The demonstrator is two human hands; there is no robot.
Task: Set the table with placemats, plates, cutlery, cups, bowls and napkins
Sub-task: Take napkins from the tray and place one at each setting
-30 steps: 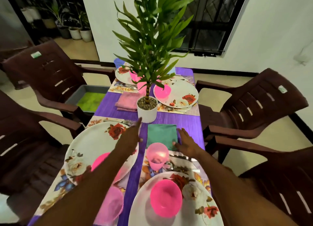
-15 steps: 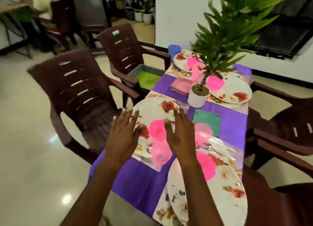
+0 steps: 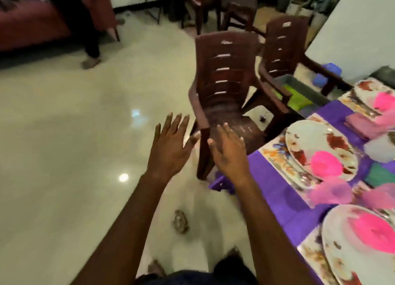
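Note:
My left hand and my right hand are raised side by side over the floor, left of the table, fingers spread and holding nothing. The purple-clothed table fills the right side. On it lie floral placemats, a floral plate with a pink bowl, a nearer plate with a pink bowl, blurred pink cups, a pink napkin and a green napkin. A far plate also carries a pink bowl.
A brown plastic chair stands just beyond my hands, a second chair behind it holds a grey bin with green contents. A person's legs stand far left by a sofa. Glossy floor spreads to the left.
My view has swung left, away from the table toward the floor and chairs. Both hands left the green napkin and plates and now hover open beside the table.

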